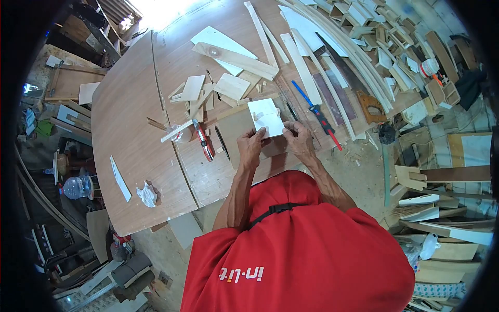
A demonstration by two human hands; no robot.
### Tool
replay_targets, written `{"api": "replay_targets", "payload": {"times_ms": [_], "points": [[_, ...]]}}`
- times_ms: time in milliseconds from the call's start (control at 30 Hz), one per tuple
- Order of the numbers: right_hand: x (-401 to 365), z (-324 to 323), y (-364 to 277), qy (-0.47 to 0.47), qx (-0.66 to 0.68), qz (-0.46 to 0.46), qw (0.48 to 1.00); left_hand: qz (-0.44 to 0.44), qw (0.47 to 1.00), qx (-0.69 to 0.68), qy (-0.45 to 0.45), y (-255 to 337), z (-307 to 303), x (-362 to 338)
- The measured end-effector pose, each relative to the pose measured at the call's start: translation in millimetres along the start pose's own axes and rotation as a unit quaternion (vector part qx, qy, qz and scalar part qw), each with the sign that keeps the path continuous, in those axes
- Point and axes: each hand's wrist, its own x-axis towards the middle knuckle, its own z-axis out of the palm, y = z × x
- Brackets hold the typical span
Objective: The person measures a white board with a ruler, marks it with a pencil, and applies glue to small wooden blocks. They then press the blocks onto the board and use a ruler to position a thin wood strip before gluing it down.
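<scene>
A small white panel (266, 115), with what looks like a ridge or small piece across its face, is held at the near edge of the table. Its lower left corner is gripped by my left hand (250, 144), fingers closed. On the lower right edge, the fingers of my right hand (299, 138) are closed as well. Beneath the panel lies a greyish-brown board (236, 127). Left of my left hand are a dark pen-like stick (222, 140) and a red-and-silver utility knife (203, 139). A blue, black and red tool (317, 112) lies beyond my right hand.
Wood offcuts (231, 87) and long strips (301, 67) cover the far part of the wooden table (130, 104). A handsaw handle (371, 106) lies by the right edge. Crumpled white plastic (147, 194) sits at left. Stacked wood pieces (447, 174) crowd the floor at right.
</scene>
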Motion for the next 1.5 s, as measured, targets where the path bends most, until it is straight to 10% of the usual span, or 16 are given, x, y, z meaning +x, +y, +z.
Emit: {"api": "replay_targets", "payload": {"times_ms": [367,567,833,1500], "points": [[-5,2,23,-0.058,-0.027,-0.009,0.998,-0.031,0.996,0.083,0.016,-2,-14,-2],[-13,7,21,-0.086,-0.119,-0.019,0.989,0.131,0.936,0.312,0.092,-21,-34,13],[-8,3,22,-0.099,-0.108,-0.021,0.989,0.197,0.732,0.64,0.126,-23,-30,12],[65,3,7,0.001,-0.243,-0.114,0.963,0.218,0.73,0.638,0.111,-30,-15,-7]]}}
